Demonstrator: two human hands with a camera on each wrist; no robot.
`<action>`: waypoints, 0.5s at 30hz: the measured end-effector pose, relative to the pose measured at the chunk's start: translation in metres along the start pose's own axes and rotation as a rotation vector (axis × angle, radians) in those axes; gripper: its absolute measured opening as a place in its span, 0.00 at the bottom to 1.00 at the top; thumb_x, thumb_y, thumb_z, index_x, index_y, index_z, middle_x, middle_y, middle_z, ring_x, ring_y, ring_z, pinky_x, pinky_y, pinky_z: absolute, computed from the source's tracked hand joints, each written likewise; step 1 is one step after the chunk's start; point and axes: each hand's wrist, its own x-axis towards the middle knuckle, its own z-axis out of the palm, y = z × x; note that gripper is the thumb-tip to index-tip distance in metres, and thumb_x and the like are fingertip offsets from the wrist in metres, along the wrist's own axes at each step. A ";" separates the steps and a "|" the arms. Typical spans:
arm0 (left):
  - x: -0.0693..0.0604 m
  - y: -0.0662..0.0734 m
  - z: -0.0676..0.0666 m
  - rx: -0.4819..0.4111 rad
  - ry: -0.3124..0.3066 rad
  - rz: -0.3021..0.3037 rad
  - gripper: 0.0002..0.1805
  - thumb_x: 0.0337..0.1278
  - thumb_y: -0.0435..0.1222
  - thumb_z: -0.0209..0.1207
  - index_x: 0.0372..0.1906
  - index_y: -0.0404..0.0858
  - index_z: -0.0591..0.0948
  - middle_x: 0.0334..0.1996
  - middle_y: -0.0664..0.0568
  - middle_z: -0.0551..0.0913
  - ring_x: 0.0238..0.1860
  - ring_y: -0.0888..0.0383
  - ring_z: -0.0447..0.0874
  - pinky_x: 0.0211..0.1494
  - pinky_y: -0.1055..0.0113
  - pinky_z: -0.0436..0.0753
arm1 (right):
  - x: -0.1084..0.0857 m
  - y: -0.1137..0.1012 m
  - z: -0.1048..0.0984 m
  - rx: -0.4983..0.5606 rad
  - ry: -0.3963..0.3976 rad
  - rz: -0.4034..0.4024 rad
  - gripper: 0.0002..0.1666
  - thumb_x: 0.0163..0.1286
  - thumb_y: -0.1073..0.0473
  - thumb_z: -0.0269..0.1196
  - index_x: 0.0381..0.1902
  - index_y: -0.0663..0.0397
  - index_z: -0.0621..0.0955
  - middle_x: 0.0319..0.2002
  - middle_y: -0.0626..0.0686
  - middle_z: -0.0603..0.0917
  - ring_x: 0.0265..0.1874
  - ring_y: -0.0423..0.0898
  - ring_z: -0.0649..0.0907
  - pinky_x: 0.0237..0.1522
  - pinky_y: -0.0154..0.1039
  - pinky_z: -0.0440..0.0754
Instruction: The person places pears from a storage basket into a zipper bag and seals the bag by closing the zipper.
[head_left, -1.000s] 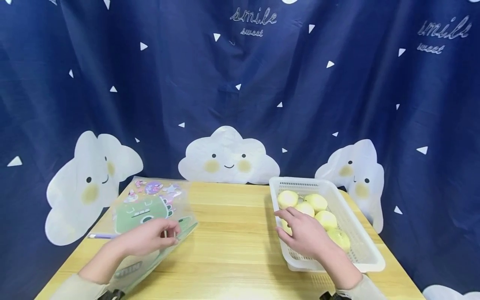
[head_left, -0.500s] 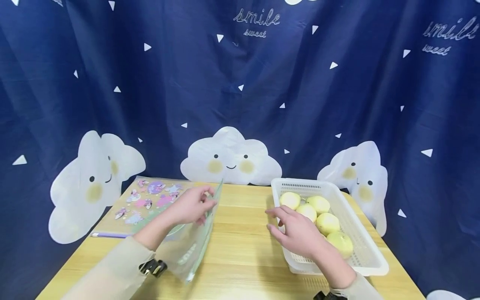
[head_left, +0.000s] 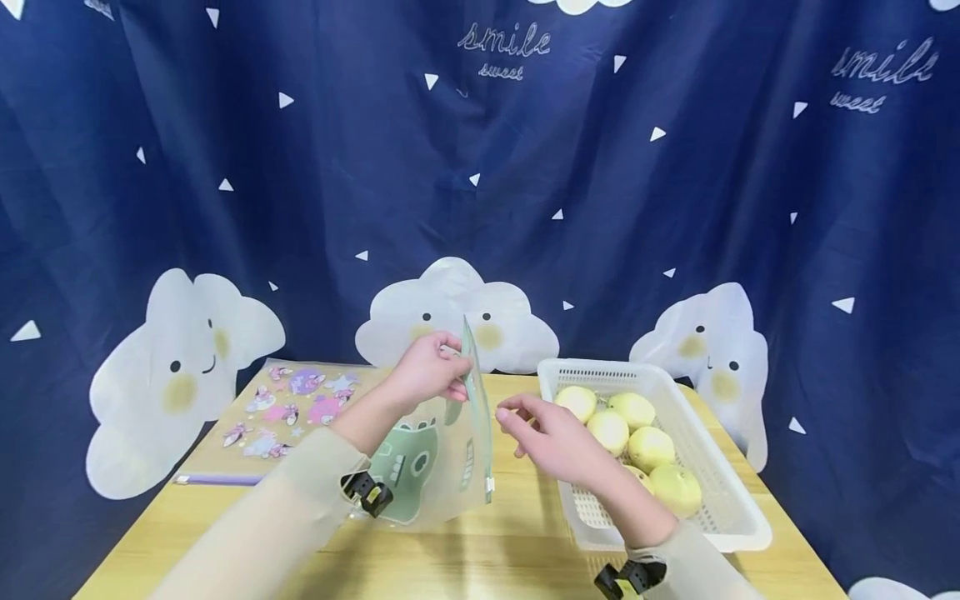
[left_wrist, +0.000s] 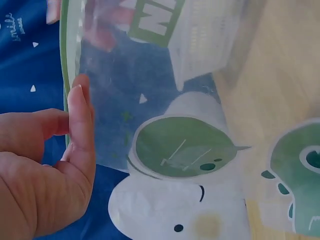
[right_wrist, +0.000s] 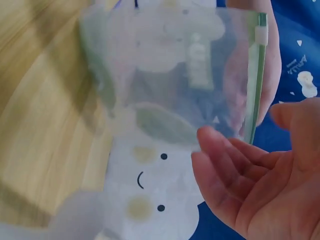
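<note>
My left hand (head_left: 431, 367) pinches a clear zip bag (head_left: 450, 467) by its green zip edge and holds it above the table. A green cartoon print covers part of the bag, and a white slider (right_wrist: 261, 35) sits at one end of the zip. Close to the bag's right side is my right hand (head_left: 558, 437), its fingers loosely bent with nothing in them. In the right wrist view its fingertips (right_wrist: 207, 137) appear near the zip edge; whether they touch the plastic I cannot tell.
At the right a white plastic basket (head_left: 720, 467) holds several pale yellow round fruits (head_left: 651, 448). A second bag (head_left: 258, 442), with pink and purple prints and a purple zip, lies flat at the left. A blue curtain (head_left: 480, 125) hangs behind the wooden table (head_left: 420, 567).
My left hand has lifted the green-printed bag off the table and carried it right to the middle. My right hand has moved left from the basket toward the bag.
</note>
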 end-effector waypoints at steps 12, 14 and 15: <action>0.003 0.014 0.019 0.040 -0.005 -0.027 0.27 0.64 0.25 0.63 0.66 0.30 0.72 0.37 0.45 0.89 0.27 0.58 0.89 0.36 0.65 0.91 | 0.024 -0.008 0.009 0.012 0.093 0.048 0.10 0.77 0.61 0.58 0.48 0.52 0.85 0.26 0.43 0.89 0.16 0.40 0.74 0.19 0.34 0.68; 0.003 0.014 0.019 0.078 -0.014 -0.026 0.27 0.62 0.25 0.64 0.66 0.31 0.73 0.35 0.47 0.86 0.27 0.58 0.88 0.37 0.64 0.92 | 0.027 -0.008 0.010 -0.009 0.122 0.061 0.08 0.80 0.58 0.60 0.45 0.52 0.85 0.22 0.43 0.88 0.15 0.39 0.77 0.19 0.35 0.70; 0.005 0.012 0.017 0.095 -0.012 -0.015 0.26 0.62 0.24 0.64 0.65 0.30 0.74 0.35 0.47 0.86 0.27 0.58 0.87 0.37 0.64 0.92 | 0.030 -0.006 0.009 -0.005 0.136 0.076 0.08 0.81 0.57 0.61 0.44 0.53 0.85 0.21 0.43 0.87 0.15 0.39 0.78 0.19 0.35 0.72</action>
